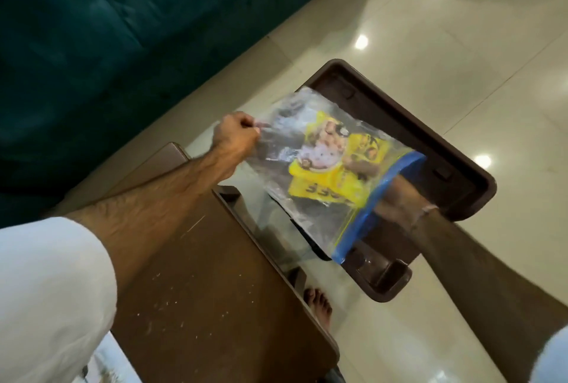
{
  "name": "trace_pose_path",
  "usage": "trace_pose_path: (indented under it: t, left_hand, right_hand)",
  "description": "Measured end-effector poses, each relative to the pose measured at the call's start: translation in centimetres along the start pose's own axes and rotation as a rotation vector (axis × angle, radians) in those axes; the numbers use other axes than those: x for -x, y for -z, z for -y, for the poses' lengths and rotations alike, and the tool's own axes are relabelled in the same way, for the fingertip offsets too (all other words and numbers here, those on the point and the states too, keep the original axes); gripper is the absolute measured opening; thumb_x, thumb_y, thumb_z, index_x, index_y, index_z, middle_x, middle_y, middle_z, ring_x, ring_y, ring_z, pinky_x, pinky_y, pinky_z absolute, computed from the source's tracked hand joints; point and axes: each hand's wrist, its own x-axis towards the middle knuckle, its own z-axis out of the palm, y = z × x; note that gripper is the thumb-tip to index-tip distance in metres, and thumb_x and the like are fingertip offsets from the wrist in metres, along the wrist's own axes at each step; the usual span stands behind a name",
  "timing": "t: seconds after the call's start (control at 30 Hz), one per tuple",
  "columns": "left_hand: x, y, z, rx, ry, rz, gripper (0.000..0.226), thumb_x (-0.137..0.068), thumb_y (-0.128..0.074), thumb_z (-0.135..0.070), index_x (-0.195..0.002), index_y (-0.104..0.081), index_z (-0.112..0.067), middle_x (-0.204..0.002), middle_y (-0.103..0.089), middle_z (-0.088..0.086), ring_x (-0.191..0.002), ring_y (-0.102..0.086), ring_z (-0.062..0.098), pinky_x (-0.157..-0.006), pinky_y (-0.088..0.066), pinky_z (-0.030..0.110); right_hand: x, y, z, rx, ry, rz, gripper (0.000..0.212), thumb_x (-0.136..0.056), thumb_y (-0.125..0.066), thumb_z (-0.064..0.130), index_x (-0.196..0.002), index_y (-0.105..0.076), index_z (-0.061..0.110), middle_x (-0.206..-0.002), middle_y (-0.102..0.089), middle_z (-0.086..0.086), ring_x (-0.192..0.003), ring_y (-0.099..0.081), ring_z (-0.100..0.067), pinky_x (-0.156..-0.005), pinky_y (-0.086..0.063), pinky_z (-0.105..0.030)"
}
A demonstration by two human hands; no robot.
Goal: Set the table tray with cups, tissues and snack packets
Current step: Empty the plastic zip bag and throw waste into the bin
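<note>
A clear zip bag point(285, 143) with a blue seal strip hangs in the air over the dark brown tray point(473, 176). Yellow snack packets point(332, 167) lie inside the bag. My left hand point(238, 133) pinches the bag's closed bottom corner and holds it up. My right hand point(402, 195) reaches in through the bag's blue mouth; the plastic blurs its fingers, which lie against the yellow packets. The tray rests on a glass table top, and what the bag covers of it is hidden.
A brown wooden table section point(199, 275) sits below my left arm, with a glass pane point(276, 229) beside it. A teal sofa point(92, 29) fills the upper left. Glossy white floor tiles point(430, 44) surround the table. A bare foot point(319, 306) shows under the glass.
</note>
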Motion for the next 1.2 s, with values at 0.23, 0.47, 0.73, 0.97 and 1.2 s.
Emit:
trace_pose_path:
  t: [0.23,0.47,0.73,0.97,1.2]
  left_hand:
    - [-0.5,5.0,3.2,-0.090,-0.034,-0.295,0.012,-0.095,-0.061,-0.025,-0.107,-0.059,-0.022,-0.105,-0.064,-0.004,-0.091,-0.062,0.014,-0.061,-0.046,0.021]
    - [4.3,3.8,3.9,0.703,0.536,-0.048,0.084,-0.069,-0.081,-0.058,-0.136,-0.049,-0.019,-0.117,-0.058,0.004,-0.092,-0.061,0.019,-0.080,-0.052,0.035]
    - [6.4,1.1,4.5,0.779,0.644,0.136,0.007,-0.083,-0.069,-0.012,-0.082,-0.063,-0.011,-0.087,-0.063,0.005,-0.080,-0.062,0.020,-0.074,-0.052,0.033]
    - [7.1,2.7,7.2,0.988,0.599,0.103,0.029,-0.096,-0.058,-0.027,-0.120,-0.061,-0.012,-0.105,-0.071,0.008,-0.076,-0.067,0.021,-0.073,-0.056,0.040]
    - [7.9,2.7,8.4,1.074,0.605,-0.064,0.024,-0.090,-0.066,-0.002,-0.112,-0.059,-0.001,-0.074,-0.067,0.007,-0.056,-0.060,0.017,-0.049,-0.046,0.027]
  right_hand:
    - [1.1,5.8,-0.5,-0.159,0.040,-0.080,0.043,-0.091,-0.054,0.003,-0.134,-0.057,0.003,-0.132,-0.063,-0.015,-0.121,-0.062,-0.032,-0.103,-0.047,-0.052]
    - [-0.3,4.6,0.4,0.288,0.212,-0.845,0.076,-0.065,-0.083,0.020,-0.133,-0.051,0.010,-0.134,-0.057,-0.011,-0.122,-0.056,-0.032,-0.100,-0.048,-0.050]
    - [-1.0,-4.0,4.7,1.039,0.938,-0.558,0.056,-0.078,-0.067,0.024,-0.129,-0.050,0.009,-0.132,-0.051,-0.014,-0.124,-0.046,-0.033,-0.104,-0.036,-0.045]
    - [-6.1,-12.6,7.0,1.567,0.487,-0.136,0.073,-0.082,-0.060,0.066,-0.132,-0.044,0.014,-0.128,-0.061,-0.014,-0.126,-0.052,-0.038,-0.106,-0.032,-0.054]
    - [-6.1,-14.3,5.1,1.169,0.362,-0.042,0.027,-0.078,-0.075,0.016,-0.102,-0.068,0.006,-0.091,-0.067,-0.017,-0.083,-0.063,-0.027,-0.073,-0.051,-0.036]
